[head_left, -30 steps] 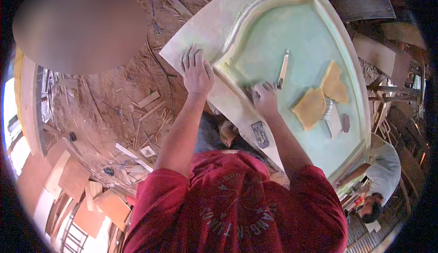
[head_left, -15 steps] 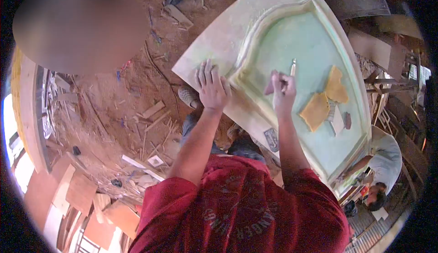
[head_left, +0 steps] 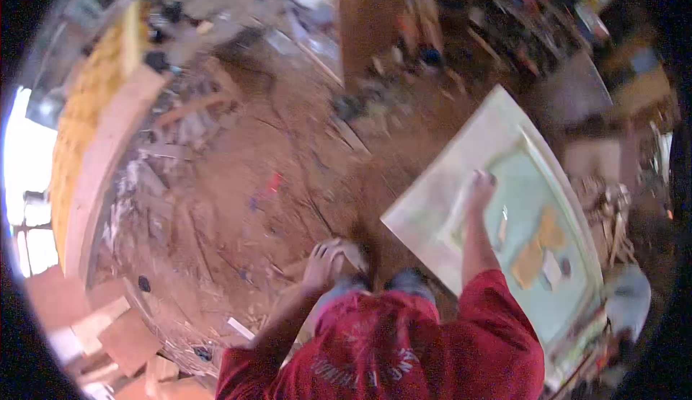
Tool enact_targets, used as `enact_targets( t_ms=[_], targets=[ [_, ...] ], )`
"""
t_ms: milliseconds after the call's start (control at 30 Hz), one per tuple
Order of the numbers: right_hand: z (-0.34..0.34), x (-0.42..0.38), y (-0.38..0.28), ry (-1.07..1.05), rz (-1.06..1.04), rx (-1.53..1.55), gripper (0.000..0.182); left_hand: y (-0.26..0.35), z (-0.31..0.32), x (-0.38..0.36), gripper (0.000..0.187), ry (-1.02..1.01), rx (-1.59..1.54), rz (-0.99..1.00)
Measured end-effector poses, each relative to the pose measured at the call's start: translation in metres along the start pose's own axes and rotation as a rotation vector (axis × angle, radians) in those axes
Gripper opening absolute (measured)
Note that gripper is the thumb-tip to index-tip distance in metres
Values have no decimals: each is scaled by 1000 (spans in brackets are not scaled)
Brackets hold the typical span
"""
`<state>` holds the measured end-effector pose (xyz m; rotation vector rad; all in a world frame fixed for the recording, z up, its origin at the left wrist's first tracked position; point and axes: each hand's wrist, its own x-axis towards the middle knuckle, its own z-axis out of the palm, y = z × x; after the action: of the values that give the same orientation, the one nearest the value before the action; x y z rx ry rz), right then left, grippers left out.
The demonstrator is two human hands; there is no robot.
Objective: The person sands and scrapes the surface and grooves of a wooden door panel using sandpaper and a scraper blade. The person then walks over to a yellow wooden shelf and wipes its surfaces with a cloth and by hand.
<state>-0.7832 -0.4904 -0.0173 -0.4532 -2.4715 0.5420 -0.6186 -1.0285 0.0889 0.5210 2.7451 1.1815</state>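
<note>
A pale green and white boat-shaped moulded panel [head_left: 440, 205], with a raised rim around a recessed middle, lies to my right. My right hand [head_left: 481, 186] is closed at the recess's upper left rim; the small pinkish piece of sandpaper seen in it earlier is mostly hidden by blurred fingers. Below it in the recess lie a brush-like tool [head_left: 502, 225], yellow foam-like pieces [head_left: 530, 261], a white scrap [head_left: 552, 270] and a small dark reddish piece [head_left: 565, 266]. My left hand [head_left: 324, 264] is off the panel, beside a shoe, its fingers loosely apart and holding nothing visible.
Wood scraps litter the brown dirt floor [head_left: 231, 176]. A long curved wooden board [head_left: 108, 169] with yellow material behind it stands at left. Boards [head_left: 130, 339] are stacked lower left, a brown post [head_left: 371, 25] rises ahead, and another person [head_left: 627, 303] is at the lower right.
The view has swung left and up, showing more floor. My left hand has lifted off the panel's corner and dropped back. My right hand has moved from the recess middle to its upper left rim.
</note>
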Motion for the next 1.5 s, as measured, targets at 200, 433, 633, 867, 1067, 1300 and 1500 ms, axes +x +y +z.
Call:
enact_targets(
  t_ms=[200, 433, 633, 867, 1067, 1300, 1500],
  targets=[
    [-2, 44, -161, 86, -73, 293, 19, -57, -130, -77, 24, 522, -32, -470],
    [-40, -31, -444, -871, 94, 745, 21, -76, -131, -9, 25, 631, -795, -528],
    [43, -12, -575, -1085, -430, 1016, 19, -70, -226, 119, 40, 504, -930, -273],
    [120, 91, -756, -1249, -626, 1074, 22, -150, -365, 209, 31, 569, -648, -506],
    [209, 145, -850, -1322, -467, 1169, 14, -220, -484, 276, 26, 775, -414, -397],
    [374, 226, -920, -1194, -224, 1257, 18, -442, -692, 364, 48, 918, 452, -439],
    [424, 307, -1017, -947, -266, 981, 20, -609, -844, 460, 78, 931, 716, -644]
  ],
)
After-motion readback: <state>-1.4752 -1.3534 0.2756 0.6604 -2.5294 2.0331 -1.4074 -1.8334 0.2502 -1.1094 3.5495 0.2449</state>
